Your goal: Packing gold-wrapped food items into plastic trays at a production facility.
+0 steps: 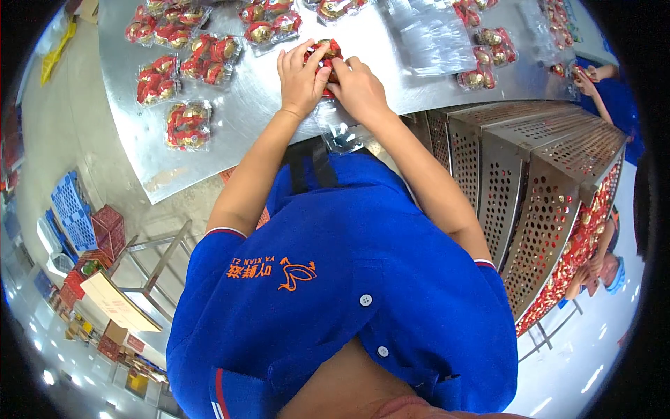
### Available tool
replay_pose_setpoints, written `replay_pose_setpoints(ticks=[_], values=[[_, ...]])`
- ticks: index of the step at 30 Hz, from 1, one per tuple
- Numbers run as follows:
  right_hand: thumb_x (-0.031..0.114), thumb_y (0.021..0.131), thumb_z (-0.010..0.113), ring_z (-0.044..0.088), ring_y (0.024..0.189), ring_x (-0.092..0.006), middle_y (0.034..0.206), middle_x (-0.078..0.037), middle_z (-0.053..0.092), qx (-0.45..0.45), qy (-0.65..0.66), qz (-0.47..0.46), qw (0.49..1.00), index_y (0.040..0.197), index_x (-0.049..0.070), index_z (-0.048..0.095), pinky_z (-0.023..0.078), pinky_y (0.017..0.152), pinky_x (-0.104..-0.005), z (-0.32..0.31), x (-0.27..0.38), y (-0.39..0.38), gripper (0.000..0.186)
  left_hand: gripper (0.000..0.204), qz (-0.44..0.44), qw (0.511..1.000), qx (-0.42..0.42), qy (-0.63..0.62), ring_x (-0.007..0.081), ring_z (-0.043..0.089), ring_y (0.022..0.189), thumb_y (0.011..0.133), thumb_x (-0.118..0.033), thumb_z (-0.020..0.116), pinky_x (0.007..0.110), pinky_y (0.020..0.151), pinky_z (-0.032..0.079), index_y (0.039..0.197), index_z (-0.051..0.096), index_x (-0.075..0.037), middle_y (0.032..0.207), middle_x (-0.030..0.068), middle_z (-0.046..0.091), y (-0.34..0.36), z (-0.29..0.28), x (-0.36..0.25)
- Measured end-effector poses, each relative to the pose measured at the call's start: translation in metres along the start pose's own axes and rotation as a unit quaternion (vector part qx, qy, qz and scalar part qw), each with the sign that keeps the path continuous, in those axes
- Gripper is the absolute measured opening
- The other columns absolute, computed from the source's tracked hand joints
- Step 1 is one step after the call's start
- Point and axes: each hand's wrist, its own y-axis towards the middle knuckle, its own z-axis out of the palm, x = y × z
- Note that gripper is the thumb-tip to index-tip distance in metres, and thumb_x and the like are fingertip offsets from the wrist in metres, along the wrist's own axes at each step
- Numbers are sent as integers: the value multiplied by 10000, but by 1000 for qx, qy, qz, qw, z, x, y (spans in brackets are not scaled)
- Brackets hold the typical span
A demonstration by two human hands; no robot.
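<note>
Silvery steel worktop (241,119) spreads beneath both hands. Near its front edge is a clear plastic pouch of rounded red-and-gold pieces (333,50), pinched by the left hand (299,87) and right hand (361,92). Similar filled pouches (188,126) lie leftward, seemingly done; flat transparent bags (434,38) suggest more remain. Orange lettering (250,269) and a bird outline (298,274) mark the blue shirt (335,230).

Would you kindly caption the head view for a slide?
Left hand and right hand hold red-gold items over a metal table.
</note>
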Motion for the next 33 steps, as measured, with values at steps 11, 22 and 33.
replay_pose_setpoints(ticks=[11, 22, 33], values=[[224, 732, 703, 572, 879, -303, 920, -102, 607, -47, 106, 94, 989, 995, 97, 591, 427, 768, -413, 20, -23, -15, 312, 504, -29, 999, -16, -17, 290, 430, 1084, 829, -496, 531, 510, 1036, 218, 1230, 545, -192, 1112, 105, 493, 2, -3, 2], [177, 730, 655, 542, 903, -268, 989, -75, 608, -64, 25, 32, 997, 1091, 134, 582, 423, 798, -398, 25, -26, -18, 371, 627, -31, 999, 2, 26, 305, 393, 1127, 640, -596, 689, 495, 1017, 216, 1139, 571, -234, 1139, 119, 477, 10, -2, -6], [174, 725, 681, 532, 1002, -283, 1215, -120, 506, 109, -94, -188, 972, 1188, 111, 510, 434, 844, -385, -35, -50, -107, 498, 553, -29, 999, -8, 20, 284, 432, 1106, 650, -559, 703, 491, 1015, 244, 1082, 592, -231, 1128, 100, 500, 11, -8, -11]])
